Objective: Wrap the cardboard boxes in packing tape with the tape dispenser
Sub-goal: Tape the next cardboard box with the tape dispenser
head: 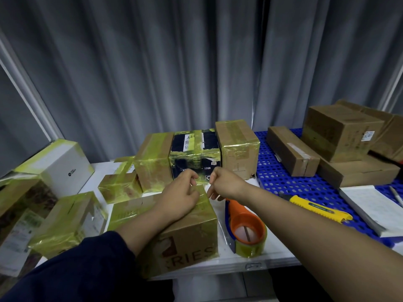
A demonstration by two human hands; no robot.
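Note:
A cardboard box (pixel 187 240) wrapped in yellowish tape stands at the table's front edge, with "RIES" printed on its near face. My left hand (pixel 181 192) rests on its top far corner with fingers curled, pinching at the tape there. My right hand (pixel 224 184) hovers just right of that corner, fingers curled as if pinching a tape end; what it holds is too small to tell. The orange tape dispenser (pixel 244 227) with its roll of tape lies on the table right of the box, untouched.
Several taped boxes (pixel 152 160) crowd the table's back and left. Plain brown boxes (pixel 340 131) are stacked on a blue perforated pallet (pixel 283 177) at right. A yellow utility knife (pixel 314 207) and a notepad (pixel 370 208) lie there too. Grey curtains hang behind.

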